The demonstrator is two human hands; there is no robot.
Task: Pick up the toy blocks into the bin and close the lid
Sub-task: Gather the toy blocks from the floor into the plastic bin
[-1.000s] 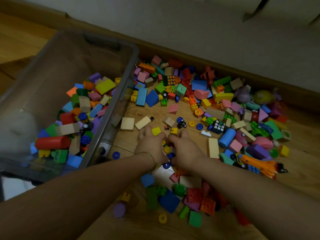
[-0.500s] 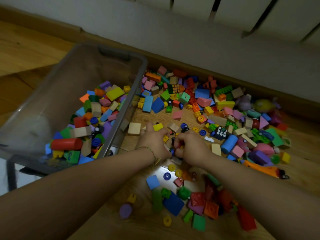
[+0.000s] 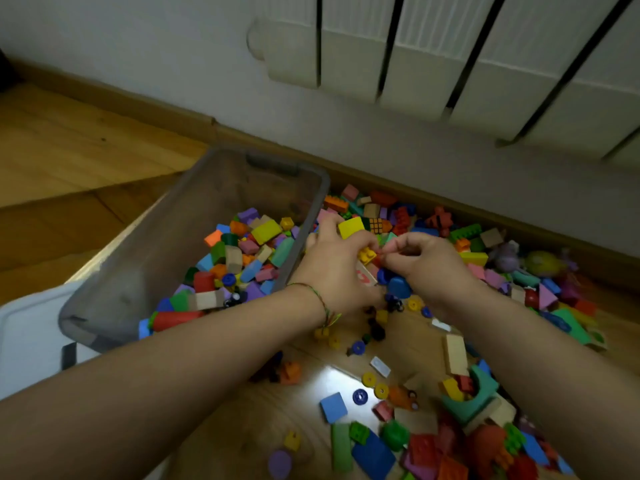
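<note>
Coloured toy blocks [image 3: 367,252] sit heaped in our cupped hands, left hand [image 3: 334,268] and right hand [image 3: 427,261], each grip closed round the load just beside the bin [image 3: 320,192]. We judge small pieces could slip between our fingers onto the floor [image 3: 242,410] before clearing the rim.

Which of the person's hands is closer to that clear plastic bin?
The left. The left hand holds blocks right beside the bin at its near wall, while the right hand is farther out over the loose blocks on the floor.
</note>
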